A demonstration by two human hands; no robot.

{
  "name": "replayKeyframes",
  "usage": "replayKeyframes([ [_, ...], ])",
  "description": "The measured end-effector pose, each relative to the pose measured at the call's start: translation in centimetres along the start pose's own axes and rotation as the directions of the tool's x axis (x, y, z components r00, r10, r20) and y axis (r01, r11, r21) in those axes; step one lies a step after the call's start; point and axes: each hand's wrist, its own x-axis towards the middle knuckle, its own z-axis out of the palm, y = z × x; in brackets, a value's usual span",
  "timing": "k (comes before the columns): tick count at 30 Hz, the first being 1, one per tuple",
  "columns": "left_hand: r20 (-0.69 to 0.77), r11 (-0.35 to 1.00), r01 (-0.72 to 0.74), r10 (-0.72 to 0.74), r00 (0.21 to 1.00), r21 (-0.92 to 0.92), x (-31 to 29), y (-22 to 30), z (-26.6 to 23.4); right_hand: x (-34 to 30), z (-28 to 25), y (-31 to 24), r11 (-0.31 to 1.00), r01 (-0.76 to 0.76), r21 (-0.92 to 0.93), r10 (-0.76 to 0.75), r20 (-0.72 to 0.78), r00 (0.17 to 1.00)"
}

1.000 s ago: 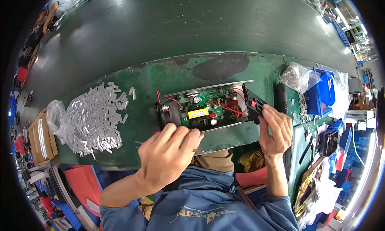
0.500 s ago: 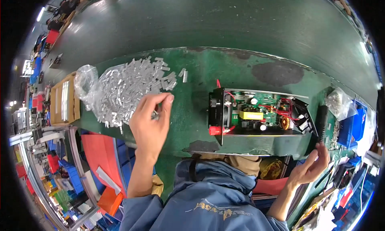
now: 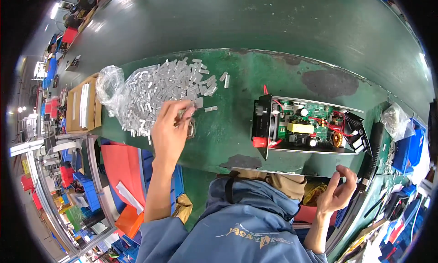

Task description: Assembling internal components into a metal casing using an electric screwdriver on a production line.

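My left hand (image 3: 168, 137) is over the right edge of a pile of small silver metal pieces (image 3: 157, 87). Its thumb and fingertips come together in a pinch, and I cannot make out what is between them. One loose metal piece (image 3: 211, 108) lies just right of these fingertips. To the right sits an open black electronic unit (image 3: 315, 126) with a green circuit board, a yellow-wrapped part and red wires. My right hand (image 3: 337, 194) hangs by the table's front edge, fingers curled but apart, holding nothing. A black ribbed-handled tool (image 3: 376, 142) lies near it.
A clear plastic bag (image 3: 109, 87) spreads beside the metal pieces, next to a cardboard box (image 3: 96, 105) at the left. Blue bins (image 3: 404, 146) and another clear bag (image 3: 396, 119) stand at the right. Several metal pieces lie apart from the pile.
The view has shifted, so the table's things appear farther right. My right hand has drawn left, away from the black tool's end. A loose metal piece now shows beside my left fingertips.
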Motion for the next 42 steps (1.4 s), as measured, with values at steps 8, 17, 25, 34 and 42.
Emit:
replayKeyframes([
  [8,0.019,0.984,-0.030,0.027,0.999,0.173,-0.5,-1.1,0.0,0.0,0.8,-0.9,0.996,-0.009,0.094,0.005,0.039,0.999],
  [17,-0.022,0.961,-0.110,0.120,0.993,0.252,0.3,-2.0,0.5,-1.5,0.7,-2.0,0.988,-0.028,0.151,0.006,0.146,0.989],
  [25,0.095,0.999,0.013,-0.018,0.995,0.044,0.0,-1.7,0.1,-1.1,1.8,-1.2,0.978,-0.042,0.204,0.004,0.182,0.983],
  [34,0.126,0.982,-0.119,0.101,0.987,0.144,-0.9,-2.0,-0.3,-0.1,3.0,0.4,0.970,-0.039,0.240,-0.013,0.212,0.977],
  [42,-0.193,0.971,0.238,-0.239,0.952,-0.031,-0.6,0.6,-3.3,0.9,3.1,-1.2,0.932,-0.001,0.362,-0.105,0.272,0.956],
])
